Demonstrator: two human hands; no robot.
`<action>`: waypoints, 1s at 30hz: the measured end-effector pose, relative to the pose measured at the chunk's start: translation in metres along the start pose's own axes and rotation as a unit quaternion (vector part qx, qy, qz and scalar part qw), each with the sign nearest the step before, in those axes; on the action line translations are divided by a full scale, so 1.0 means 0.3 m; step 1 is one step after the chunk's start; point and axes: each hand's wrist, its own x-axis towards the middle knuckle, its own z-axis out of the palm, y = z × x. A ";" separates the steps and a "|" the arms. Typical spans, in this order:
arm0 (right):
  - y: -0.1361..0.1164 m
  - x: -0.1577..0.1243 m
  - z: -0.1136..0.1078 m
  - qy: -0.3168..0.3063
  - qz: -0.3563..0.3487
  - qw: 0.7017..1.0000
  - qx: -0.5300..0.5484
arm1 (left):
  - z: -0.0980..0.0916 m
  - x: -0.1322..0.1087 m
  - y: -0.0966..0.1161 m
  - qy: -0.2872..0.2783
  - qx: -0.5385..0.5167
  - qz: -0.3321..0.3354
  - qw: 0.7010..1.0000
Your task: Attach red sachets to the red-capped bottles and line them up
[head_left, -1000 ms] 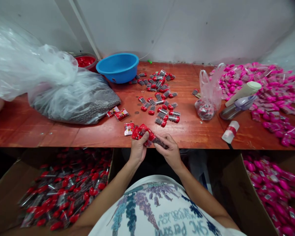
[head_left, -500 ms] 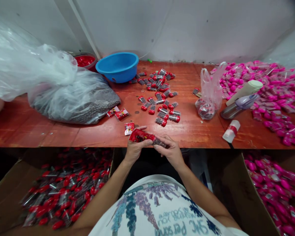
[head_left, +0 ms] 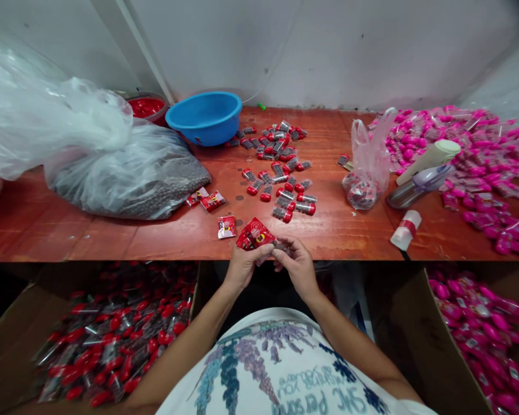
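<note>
Head view: at the table (head_left: 155,248)'s near edge, the left hand (head_left: 241,270) pinches a red packet (head_left: 256,233) while the right hand (head_left: 300,266) grips a small tube (head_left: 281,248), mostly hidden, against it. A steady packet and a straight tube would likely serve best. Beyond lie loose red-capped tubes (head_left: 285,196).

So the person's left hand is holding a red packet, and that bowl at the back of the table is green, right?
The head view shows the bowl is blue, not green. The left hand does hold a red packet, and the bowl sits at the back of the table.
</note>
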 end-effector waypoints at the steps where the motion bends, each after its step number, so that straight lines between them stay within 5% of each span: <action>1: 0.003 0.004 0.000 0.006 0.001 1.000 0.013 | 0.002 0.001 0.002 -0.003 -0.005 -0.010 1.000; 4: 0.011 0.018 -0.007 0.014 -0.005 1.000 0.010 | 0.002 0.013 0.006 -0.004 -0.013 -0.028 1.000; 11: 0.020 0.040 -0.047 -0.070 0.027 0.997 0.021 | -0.030 0.053 -0.021 0.064 -0.041 0.015 0.997; 16: 0.049 0.046 -0.046 -0.054 0.035 0.997 0.042 | -0.037 0.063 -0.039 0.043 -0.030 -0.011 0.999; 20: 0.078 0.043 -0.042 -0.019 -0.025 0.999 -0.022 | -0.022 0.060 -0.038 0.025 -0.044 -0.044 0.998; 30: 0.086 0.007 -0.024 0.007 -0.121 0.986 -0.118 | 0.002 0.038 -0.050 0.075 -0.066 -0.009 0.995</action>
